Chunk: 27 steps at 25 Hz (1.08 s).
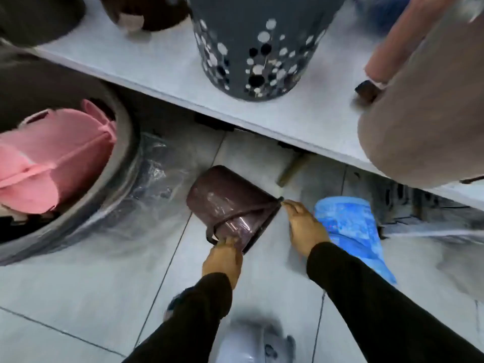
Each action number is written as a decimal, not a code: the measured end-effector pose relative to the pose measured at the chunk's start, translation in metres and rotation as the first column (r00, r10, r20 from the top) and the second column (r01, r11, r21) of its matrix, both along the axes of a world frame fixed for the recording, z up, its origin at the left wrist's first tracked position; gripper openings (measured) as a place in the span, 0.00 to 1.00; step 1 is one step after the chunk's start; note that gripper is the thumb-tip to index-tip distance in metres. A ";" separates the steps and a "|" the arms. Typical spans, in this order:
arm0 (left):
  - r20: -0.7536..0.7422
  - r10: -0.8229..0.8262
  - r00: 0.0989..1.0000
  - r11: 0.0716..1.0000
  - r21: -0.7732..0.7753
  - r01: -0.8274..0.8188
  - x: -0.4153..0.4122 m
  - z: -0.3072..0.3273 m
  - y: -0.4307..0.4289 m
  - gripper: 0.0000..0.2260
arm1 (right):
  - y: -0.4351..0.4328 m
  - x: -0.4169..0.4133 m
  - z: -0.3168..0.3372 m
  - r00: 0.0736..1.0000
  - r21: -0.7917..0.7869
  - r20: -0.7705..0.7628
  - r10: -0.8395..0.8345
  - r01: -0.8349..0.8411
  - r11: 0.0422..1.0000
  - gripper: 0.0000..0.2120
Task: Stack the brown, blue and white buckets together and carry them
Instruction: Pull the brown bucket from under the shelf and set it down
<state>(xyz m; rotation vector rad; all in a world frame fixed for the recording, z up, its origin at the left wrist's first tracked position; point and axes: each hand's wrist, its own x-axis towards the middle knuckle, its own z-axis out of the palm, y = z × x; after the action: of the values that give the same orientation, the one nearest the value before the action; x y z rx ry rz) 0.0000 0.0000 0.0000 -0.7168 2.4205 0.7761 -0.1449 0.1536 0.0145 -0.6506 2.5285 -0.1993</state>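
Nearest the camera, at the bottom edge, a blurred white bucket (251, 341) sits between two black-sleeved forearms that reach forward and down over the tiled floor (78, 297). Both arms are extended, the left one running almost straight ahead, the right one angling in from the lower right. The left hand (222, 260) is closed, its fingers pinching the near rim of the brown bucket (230, 203) at its lower corner. The right hand (305, 226) is stretched out with fingers loosely extended, the fingertips touching the far end of that same rim where the handle joins; whether they actually grip it is not clear. The brown bucket is tilted on its side, mouth turned toward the hands, base pointing away toward the shelf (157, 64). Just right of the right hand, partly behind the wrist, lies the blue bucket (351, 226), wrapped in plastic. Farther left stands a big grey tub (117, 142) holding pink items (52, 163). On the shelf beyond stands a grey basket (251, 45) with round holes.
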 end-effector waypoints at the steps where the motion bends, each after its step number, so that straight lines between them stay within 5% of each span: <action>1: -0.012 0.005 1.000 1.000 -0.004 -0.005 -0.006 -0.020 0.003 0.20 | -0.005 -0.013 -0.022 1.000 -0.013 -0.020 0.004 -0.004 1.000 0.34; 6: -0.113 0.056 0.992 0.994 -0.090 -0.067 -0.014 -0.084 0.011 0.18 | -0.025 -0.048 -0.089 0.998 0.008 -0.004 0.056 -0.056 0.998 0.25; 10: -0.188 0.069 0.980 0.998 0.013 -0.068 -0.006 -0.088 0.008 0.14 | -0.028 -0.039 -0.092 0.998 0.029 -0.060 0.022 -0.021 0.999 0.14; 15: -0.328 0.248 0.911 0.963 0.185 -0.196 -0.005 -0.050 -0.043 0.11 | -0.041 -0.040 -0.059 0.988 -0.159 -0.134 -0.080 0.059 0.986 0.29; 17: -0.236 0.454 0.859 0.839 0.438 -0.323 -0.013 -0.037 -0.072 0.08 | -0.047 -0.041 -0.046 0.984 -0.083 -0.048 -0.174 0.170 0.982 0.36; 19: -0.023 0.629 0.777 0.595 0.657 -0.462 -0.022 -0.033 -0.092 0.06 | -0.047 -0.030 -0.046 0.967 0.048 0.013 -0.255 0.255 0.966 0.38; 24: 0.256 0.710 0.656 0.359 0.670 -0.650 -0.022 -0.053 -0.114 0.07 | -0.045 0.016 -0.061 0.945 0.017 0.135 -0.297 0.298 0.954 0.43; 27: 0.311 0.695 0.648 0.377 0.609 -0.698 -0.019 -0.064 -0.126 0.07 | -0.049 0.032 -0.068 0.952 -0.031 0.124 -0.280 0.286 0.958 0.43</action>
<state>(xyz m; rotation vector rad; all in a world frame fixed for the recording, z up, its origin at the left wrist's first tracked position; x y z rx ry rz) -0.0187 -0.1263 -0.0645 -1.4104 1.4698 1.8786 -0.1132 0.1041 -0.0531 -0.2804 2.4988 -0.3904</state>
